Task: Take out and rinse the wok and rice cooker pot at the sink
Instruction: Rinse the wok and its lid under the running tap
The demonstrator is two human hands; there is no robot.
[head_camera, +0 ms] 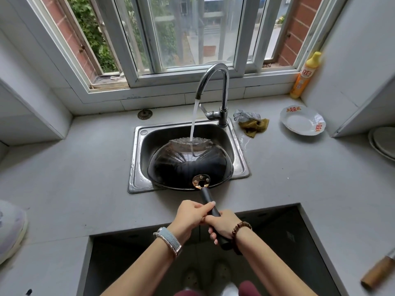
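Observation:
A black wok (190, 165) lies upside down over the steel sink (136, 159), its round bottom facing up. Water runs from the chrome faucet (215, 82) onto the wok's far side and spreads over it. The wok's black handle (208, 201) points toward me. My left hand (192, 214) grips the handle's upper part, and my right hand (222, 226) grips it lower, near its end. No rice cooker pot is in view.
A yellow detergent bottle (305, 75) stands on the sill at the right. Rags (252, 122) lie beside the faucet, with a white plate (301, 120) further right. More plates (384, 144) sit at the right edge. A knife's wooden handle (378, 272) lies bottom right.

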